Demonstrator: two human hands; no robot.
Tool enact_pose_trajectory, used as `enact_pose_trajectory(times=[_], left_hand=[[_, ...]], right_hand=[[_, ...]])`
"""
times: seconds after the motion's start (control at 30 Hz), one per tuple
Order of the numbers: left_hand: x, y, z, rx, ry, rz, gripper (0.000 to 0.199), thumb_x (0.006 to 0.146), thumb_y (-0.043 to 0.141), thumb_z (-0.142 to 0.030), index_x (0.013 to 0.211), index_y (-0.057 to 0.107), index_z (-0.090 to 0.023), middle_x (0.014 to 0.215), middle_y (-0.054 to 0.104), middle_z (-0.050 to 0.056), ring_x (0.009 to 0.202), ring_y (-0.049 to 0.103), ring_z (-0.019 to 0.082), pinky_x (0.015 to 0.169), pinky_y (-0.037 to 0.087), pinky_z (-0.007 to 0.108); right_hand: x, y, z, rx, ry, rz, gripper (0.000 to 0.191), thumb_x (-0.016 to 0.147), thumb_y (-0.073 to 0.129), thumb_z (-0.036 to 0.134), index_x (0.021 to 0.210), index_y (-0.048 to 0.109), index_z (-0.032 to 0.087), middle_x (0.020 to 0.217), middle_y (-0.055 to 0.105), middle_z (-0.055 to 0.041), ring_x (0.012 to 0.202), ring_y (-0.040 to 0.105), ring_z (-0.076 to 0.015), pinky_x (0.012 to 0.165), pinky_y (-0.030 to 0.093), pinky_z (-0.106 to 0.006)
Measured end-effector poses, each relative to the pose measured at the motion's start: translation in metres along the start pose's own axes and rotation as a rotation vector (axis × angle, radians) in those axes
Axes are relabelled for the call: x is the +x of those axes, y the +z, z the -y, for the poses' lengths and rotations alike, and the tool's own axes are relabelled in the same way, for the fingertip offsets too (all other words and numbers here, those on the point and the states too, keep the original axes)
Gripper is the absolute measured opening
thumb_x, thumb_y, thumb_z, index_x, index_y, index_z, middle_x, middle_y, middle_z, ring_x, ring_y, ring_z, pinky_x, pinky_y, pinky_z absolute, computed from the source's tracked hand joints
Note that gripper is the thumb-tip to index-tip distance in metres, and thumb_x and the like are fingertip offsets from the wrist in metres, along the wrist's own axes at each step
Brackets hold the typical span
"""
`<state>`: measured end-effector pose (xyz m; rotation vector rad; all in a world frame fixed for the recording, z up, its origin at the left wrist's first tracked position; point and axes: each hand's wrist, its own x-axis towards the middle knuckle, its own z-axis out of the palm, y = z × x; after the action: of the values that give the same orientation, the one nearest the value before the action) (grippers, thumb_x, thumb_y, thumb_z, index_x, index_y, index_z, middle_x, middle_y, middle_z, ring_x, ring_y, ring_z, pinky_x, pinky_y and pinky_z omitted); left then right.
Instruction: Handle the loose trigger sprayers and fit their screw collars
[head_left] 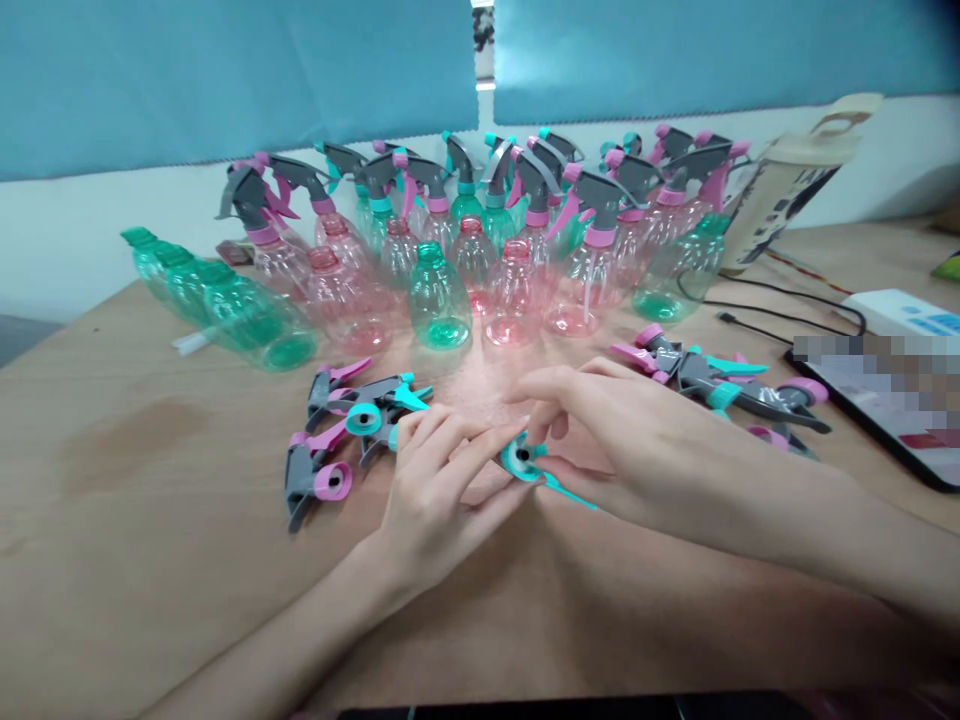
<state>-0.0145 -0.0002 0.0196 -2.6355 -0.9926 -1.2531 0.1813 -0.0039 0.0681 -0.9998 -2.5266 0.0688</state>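
Observation:
My left hand [439, 490] is closed round a grey and teal trigger spray head [523, 457], its collar opening turned up towards me. At the right rim of that collar, the thumb and curled fingers of my right hand [600, 430] pinch it. A teal trigger [570, 492] sticks out below my right thumb. Most of the grey body is hidden by my fingers. Left of my left hand lie several loose spray heads, among them a pink-collared one [319, 480] and a teal-collared one [365, 418]. More loose spray heads [724, 385] lie beyond my right hand.
Behind my hands stand several clear bottles, some open, like a green one [439, 300] and a pink one [516, 300], others with spray heads fitted. Green bottles [255, 315] lean at the left. A phone [892, 410], black cable [795, 292] and cream tumbler [795, 180] are at the right.

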Motion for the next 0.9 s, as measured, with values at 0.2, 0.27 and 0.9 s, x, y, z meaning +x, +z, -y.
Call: enact_pose_trajectory(times=[0.2,0.27,0.9], left_hand=[[-0.004,0.005,0.001,-0.035,-0.019,-0.024,0.024,0.078,0.065,-0.019,0.101,0.056,-0.02,0.084,0.062,0.003,0.078,0.055,0.019,0.072,0.039,0.036],[-0.005,0.005,0.0,-0.032,-0.033,-0.02,0.024,0.078,0.065,-0.02,0.101,0.056,-0.02,0.084,0.062,0.003,0.078,0.055,0.019,0.072,0.039,0.036],[-0.014,-0.05,0.041,0.111,-0.617,-0.14,0.033,0.073,0.071,-0.036,0.095,0.053,-0.02,0.086,0.063,0.0,0.064,0.059,0.012,0.053,0.047,0.022]], right_hand=[[0.001,0.014,0.003,0.036,-0.067,-0.122,0.024,0.087,0.047,0.013,0.109,0.051,0.018,0.095,0.065,-0.0033,0.08,0.06,-0.0163,0.069,0.044,-0.028],[0.001,0.015,0.004,0.06,-0.05,-0.134,0.02,0.086,0.049,0.015,0.106,0.052,0.018,0.089,0.065,-0.0021,0.078,0.06,-0.0161,0.067,0.044,-0.027],[-0.006,0.018,0.014,0.356,0.139,-0.21,0.042,0.082,0.053,0.014,0.12,0.04,0.022,0.082,0.06,0.0016,0.056,0.054,-0.0083,0.051,0.047,-0.022]])
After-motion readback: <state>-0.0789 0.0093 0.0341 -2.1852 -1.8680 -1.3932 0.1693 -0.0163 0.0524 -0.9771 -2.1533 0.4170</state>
